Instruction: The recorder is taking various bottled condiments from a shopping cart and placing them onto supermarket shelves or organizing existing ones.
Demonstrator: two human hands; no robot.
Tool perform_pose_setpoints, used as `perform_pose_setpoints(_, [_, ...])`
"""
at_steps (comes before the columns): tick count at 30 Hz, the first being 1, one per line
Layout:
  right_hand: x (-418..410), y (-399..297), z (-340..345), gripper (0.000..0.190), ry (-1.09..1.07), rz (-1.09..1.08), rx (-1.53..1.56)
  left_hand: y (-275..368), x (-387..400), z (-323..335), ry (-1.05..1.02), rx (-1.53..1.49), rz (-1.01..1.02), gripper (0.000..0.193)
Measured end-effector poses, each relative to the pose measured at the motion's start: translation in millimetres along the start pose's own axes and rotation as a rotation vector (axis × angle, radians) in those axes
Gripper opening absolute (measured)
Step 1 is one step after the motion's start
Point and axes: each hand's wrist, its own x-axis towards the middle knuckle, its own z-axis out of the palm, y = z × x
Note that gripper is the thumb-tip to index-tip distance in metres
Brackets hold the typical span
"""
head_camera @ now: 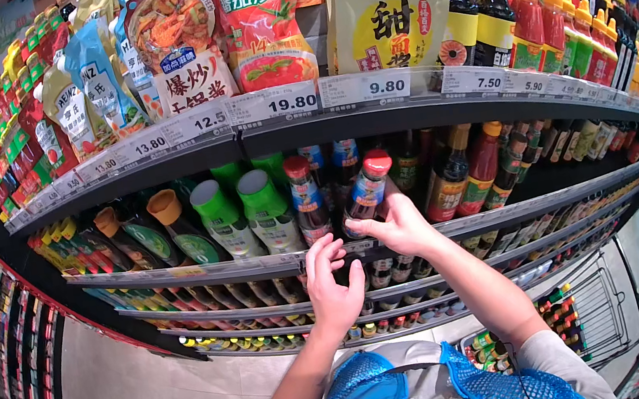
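My right hand (404, 220) is closed around a dark glass sauce bottle (366, 189) with a red cap and a blue and orange label, tilted a little at the front of the second shelf. My left hand (332, 282) is raised before the shelf edge with its fingers apart and curled, holding nothing. Just beyond its fingertips stands a similar red-capped bottle (308, 201). More bottles with the same kind of label are in the row behind. To the left are white bottles with green caps (268, 214); to the right, a dark bottle with a gold cap (447, 179).
The upper shelf edge (284, 133) juts out above my hands, carrying sauce pouches and squeeze bottles. Lower shelves (249, 308) hold rows of bottles. A wire shopping cart (606, 304) with bottles stands at the lower right. Tiled floor (166, 380) shows at the lower left.
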Motion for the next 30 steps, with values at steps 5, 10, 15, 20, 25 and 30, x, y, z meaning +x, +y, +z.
perform_pose_setpoints(5, [8.1, 7.5, 9.0, 0.082, -0.009, -0.028, -0.004, -7.0, 1.5, -2.6, -0.005, 0.042, 0.024, 0.044])
perform_pose_setpoints(10, [14.3, 11.2, 10.2, 0.087, -0.012, -0.061, -0.201, -10.6, 1.5, -3.3, -0.018, 0.029, 0.002, 0.044])
perform_pose_setpoints(15, [20.1, 15.3, 11.0, 0.084, -0.006, -0.011, -0.168, -15.1, 3.1, -4.1, -0.036, 0.022, 0.004, 0.046])
perform_pose_setpoints(20, [15.2, 18.1, 8.8, 0.079, -0.007, 0.088, -0.184, -15.7, 3.2, -3.4, -0.039, 0.019, 0.017, 0.045])
perform_pose_setpoints(25, [11.8, 24.7, 14.1, 0.085, 0.079, -0.09, -0.289, -16.6, 4.3, -5.5, -0.056, 0.027, 0.034, 0.045])
perform_pose_setpoints(30, [5.9, 27.8, 15.6, 0.078, 0.086, -0.004, -0.207, -19.4, 3.0, -7.2, -0.074, 0.027, 0.035, 0.045])
